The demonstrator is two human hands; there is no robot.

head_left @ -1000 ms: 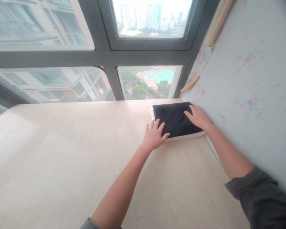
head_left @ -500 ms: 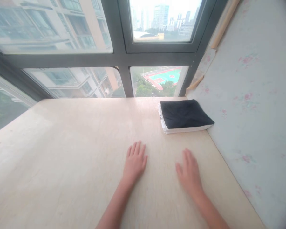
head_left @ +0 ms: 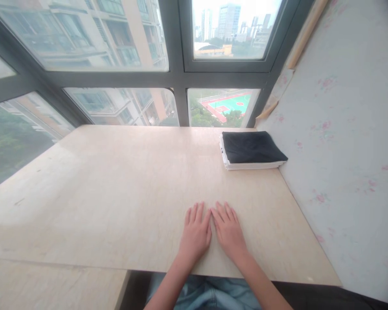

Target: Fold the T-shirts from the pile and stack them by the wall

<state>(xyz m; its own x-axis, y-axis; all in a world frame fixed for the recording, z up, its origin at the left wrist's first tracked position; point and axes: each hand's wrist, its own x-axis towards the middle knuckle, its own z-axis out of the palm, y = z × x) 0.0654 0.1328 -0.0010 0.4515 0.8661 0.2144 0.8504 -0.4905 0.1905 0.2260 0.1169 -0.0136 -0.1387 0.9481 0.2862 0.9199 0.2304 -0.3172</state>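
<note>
Palm down on the pale table (head_left: 123,185), my left hand (head_left: 196,232) rests with its fingers stretched out and holds nothing. Beside it my right hand (head_left: 228,230) lies flat too, its fingers spread and nothing in its grasp. The two index fingertips meet or almost meet. Beyond my right hand, against the wall, sits a folded stack of cloth (head_left: 254,147), black on top with white layers under it. Neither hand touches the stack.
A wall with flowered paper (head_left: 339,172) borders the table on the right. Grey-framed windows (head_left: 176,77) stand behind the table's far edge. My legs in blue trousers (head_left: 210,295) show below the near edge. A lower-left table section (head_left: 51,284) adjoins the top.
My hands have come together, the right one moving left and settling flat on the table. The view has shifted, showing the near edge and my legs. The cloth stack stays in place.
</note>
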